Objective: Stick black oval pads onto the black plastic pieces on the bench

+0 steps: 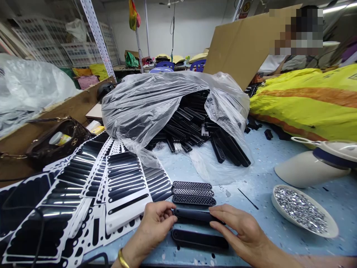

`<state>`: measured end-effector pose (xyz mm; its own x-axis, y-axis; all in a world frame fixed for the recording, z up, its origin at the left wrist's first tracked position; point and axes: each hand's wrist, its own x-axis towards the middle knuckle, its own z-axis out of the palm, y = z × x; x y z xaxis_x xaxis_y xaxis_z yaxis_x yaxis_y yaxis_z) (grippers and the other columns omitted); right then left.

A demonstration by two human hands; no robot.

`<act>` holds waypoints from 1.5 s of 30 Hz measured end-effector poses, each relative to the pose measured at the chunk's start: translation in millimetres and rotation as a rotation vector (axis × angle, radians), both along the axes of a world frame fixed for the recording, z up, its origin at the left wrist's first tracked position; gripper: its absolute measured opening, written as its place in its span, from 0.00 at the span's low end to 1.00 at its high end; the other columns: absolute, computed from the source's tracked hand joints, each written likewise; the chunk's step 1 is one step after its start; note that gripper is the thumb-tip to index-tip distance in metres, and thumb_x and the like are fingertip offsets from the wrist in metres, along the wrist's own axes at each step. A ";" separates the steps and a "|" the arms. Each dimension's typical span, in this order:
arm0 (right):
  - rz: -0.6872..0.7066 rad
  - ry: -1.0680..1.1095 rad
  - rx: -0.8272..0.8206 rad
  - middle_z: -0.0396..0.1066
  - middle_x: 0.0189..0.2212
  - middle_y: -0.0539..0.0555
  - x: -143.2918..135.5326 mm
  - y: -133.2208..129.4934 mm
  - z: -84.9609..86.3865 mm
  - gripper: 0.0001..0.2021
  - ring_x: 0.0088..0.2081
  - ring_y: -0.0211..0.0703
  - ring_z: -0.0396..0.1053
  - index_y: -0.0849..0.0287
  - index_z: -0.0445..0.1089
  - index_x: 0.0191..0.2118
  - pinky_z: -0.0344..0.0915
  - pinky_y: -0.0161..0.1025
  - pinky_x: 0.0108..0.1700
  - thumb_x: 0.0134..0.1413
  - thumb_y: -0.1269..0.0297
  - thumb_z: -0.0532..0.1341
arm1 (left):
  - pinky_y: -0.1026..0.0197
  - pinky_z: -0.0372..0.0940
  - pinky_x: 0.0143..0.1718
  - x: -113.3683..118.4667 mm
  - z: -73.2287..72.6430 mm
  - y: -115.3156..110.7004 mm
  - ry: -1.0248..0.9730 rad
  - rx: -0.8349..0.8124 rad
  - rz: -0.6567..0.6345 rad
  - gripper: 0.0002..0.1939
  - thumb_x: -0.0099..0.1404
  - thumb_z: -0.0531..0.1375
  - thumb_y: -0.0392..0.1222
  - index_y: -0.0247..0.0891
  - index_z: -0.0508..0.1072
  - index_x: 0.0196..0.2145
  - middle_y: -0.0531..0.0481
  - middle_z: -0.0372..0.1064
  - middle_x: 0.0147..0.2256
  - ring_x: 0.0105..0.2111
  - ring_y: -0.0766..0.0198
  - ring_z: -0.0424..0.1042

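Both hands' grip (192,219) clamps a black strip (192,214); plastic bag (145,104) spills black strips (195,126) (dish (331,232) holds rhinestones (301,210)).

I'm looking at a small workshop / assembly room, prob. for hair clips. The blue tabletop (259,167) carries a clear plastic bag (156,100) spilling black plastic parts, w/ sticker sheets (122,182) of black die-cut strips fanned out on the left and a dish of rhinestones (302,210) on the right. Slotted metal racking (96,35), wire baskets and a cardboard sheet (245,44) stand behind; another person works nearby.
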<state>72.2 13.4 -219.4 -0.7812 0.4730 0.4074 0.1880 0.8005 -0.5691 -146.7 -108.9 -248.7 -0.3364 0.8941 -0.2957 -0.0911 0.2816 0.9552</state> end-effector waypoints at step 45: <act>0.001 -0.025 0.124 0.76 0.31 0.56 -7.4 -5.1 -2.6 0.11 0.31 0.42 0.75 0.58 0.73 0.35 0.73 0.35 0.34 0.61 0.75 0.54 | 0.69 0.56 0.16 -0.2 6.3 2.9 -0.047 -0.043 0.032 0.14 0.44 0.63 0.40 0.33 0.79 0.31 0.56 0.66 0.18 0.16 0.69 0.66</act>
<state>64.8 8.3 -222.0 -0.7925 0.4193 0.4428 0.2001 0.8647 -0.4607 -146.9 -106.0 -242.4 -0.3492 0.8694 -0.3497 -0.1455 0.3183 0.9368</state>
